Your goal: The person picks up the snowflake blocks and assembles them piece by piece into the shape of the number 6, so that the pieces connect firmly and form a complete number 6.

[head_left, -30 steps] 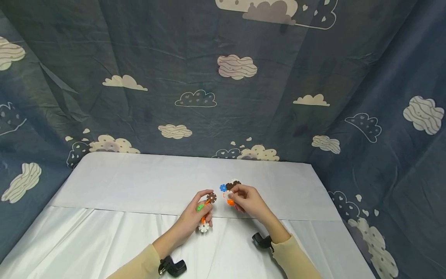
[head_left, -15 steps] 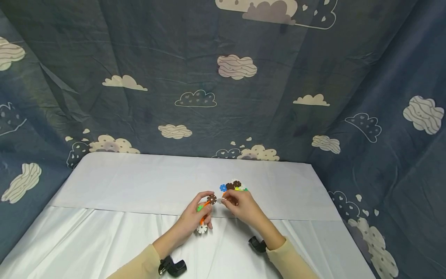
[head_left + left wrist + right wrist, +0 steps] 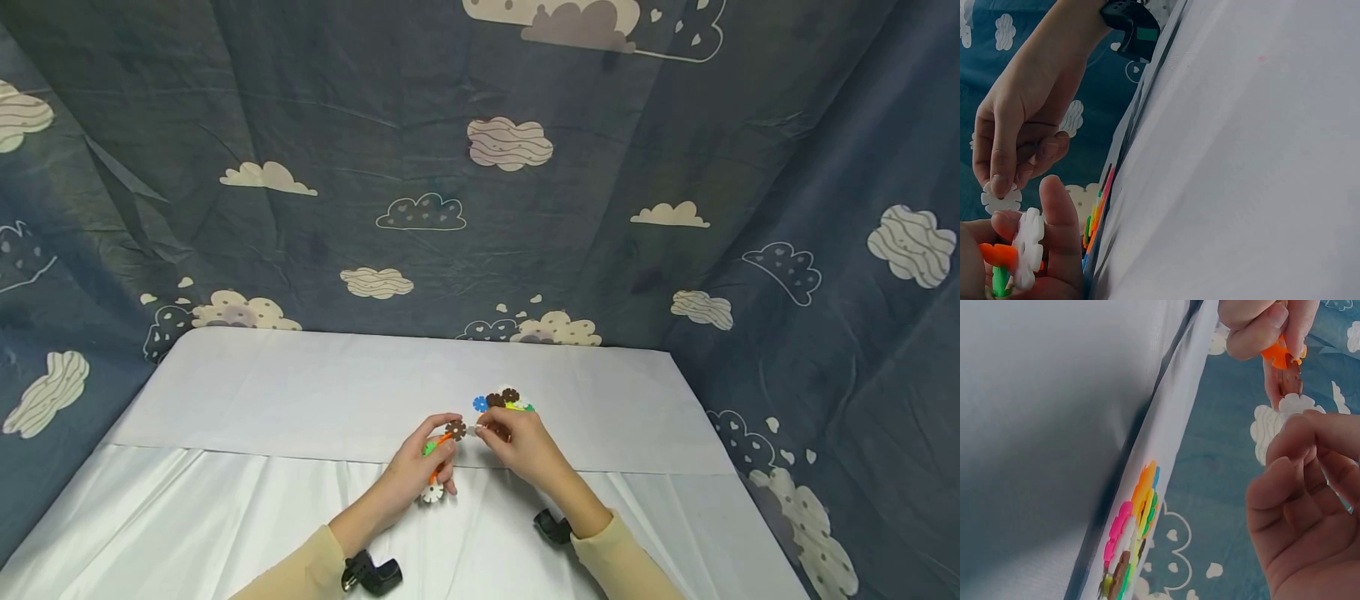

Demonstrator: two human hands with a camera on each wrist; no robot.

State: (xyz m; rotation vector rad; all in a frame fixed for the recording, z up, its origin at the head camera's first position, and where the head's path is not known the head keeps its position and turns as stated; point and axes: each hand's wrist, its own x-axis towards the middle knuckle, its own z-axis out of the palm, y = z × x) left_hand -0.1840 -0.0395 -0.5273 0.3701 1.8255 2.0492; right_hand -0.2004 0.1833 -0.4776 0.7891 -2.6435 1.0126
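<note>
Below the head view's centre, the left hand [image 3: 412, 463] grips joined discs [image 3: 430, 448]; the right hand [image 3: 527, 444] pinches a white disc [image 3: 1002, 204].
It sits by their brown disc [image 3: 455, 430]; a disc pile [image 3: 495, 401] lies on the worktop [image 3: 300, 400] just above.

No legible text, labels, brands, numbers or signs in head view or either wrist view.

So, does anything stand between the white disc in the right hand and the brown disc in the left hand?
Nothing visible does: the right hand pinches the white disc close beside the brown disc in the left hand. The loose discs lie farther back, off that path.
</note>
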